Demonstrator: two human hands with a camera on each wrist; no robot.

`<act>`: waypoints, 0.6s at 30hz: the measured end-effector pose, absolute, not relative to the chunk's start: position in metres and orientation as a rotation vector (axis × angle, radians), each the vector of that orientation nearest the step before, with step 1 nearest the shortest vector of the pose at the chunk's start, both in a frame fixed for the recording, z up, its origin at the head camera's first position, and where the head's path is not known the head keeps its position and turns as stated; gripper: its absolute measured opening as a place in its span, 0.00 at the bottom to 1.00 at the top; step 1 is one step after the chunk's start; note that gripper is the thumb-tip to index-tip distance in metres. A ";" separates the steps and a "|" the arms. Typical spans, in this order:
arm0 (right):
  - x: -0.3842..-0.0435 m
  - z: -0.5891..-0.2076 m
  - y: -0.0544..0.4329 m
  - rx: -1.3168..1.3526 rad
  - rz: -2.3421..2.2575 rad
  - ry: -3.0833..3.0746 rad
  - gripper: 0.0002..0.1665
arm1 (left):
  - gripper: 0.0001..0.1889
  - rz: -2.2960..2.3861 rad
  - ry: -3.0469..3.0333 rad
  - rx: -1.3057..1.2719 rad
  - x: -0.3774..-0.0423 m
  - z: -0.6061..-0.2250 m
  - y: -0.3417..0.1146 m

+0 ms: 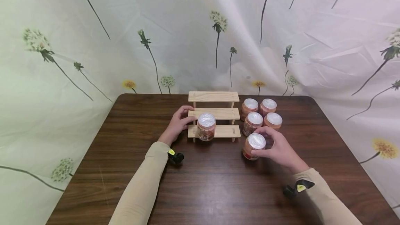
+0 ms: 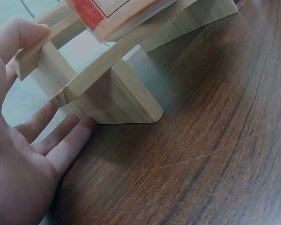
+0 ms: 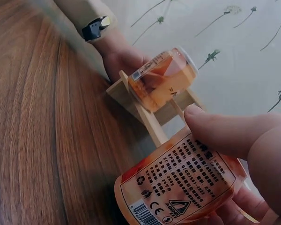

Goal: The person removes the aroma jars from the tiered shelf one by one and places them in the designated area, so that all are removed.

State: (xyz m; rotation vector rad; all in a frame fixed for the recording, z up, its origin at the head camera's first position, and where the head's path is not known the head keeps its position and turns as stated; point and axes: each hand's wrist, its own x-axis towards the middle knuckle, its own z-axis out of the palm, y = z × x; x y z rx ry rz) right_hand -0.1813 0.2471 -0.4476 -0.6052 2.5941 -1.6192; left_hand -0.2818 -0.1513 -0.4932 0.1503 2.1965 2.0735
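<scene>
A small three-step wooden display rack (image 1: 214, 113) stands on the table. One jar with a silvery lid (image 1: 206, 120) sits on its lowest step, left of the middle. My left hand (image 1: 178, 125) holds the rack by its left end; in the left wrist view the thumb (image 2: 30, 32) lies on a step's end and other fingers (image 2: 75, 136) touch the side panel. To the right of the rack, my right hand (image 1: 278, 147) grips another jar (image 1: 250, 152) between thumb and fingers. Its printed label (image 3: 178, 178) with a barcode faces the right wrist camera.
Several more lidded jars (image 1: 254, 118) stand close together right of the rack, just beyond my right hand. The dark wood table (image 1: 206, 186) ends at a back edge near a dandelion-patterned cloth (image 1: 187, 37). Each wrist wears a black camera (image 1: 176, 157).
</scene>
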 end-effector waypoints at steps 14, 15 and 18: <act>-0.183 -0.451 0.256 -0.524 -1.471 2.708 0.36 | 0.19 2.087 2.195 0.148 -0.280 -0.492 -0.151; -0.183 -0.451 0.257 -0.518 -1.474 2.708 0.37 | 0.19 2.087 2.194 0.149 -0.280 -0.492 -0.151; -0.182 -0.449 0.259 -0.505 -1.454 2.725 0.37 | 0.19 2.087 2.194 0.149 -0.280 -0.492 -0.151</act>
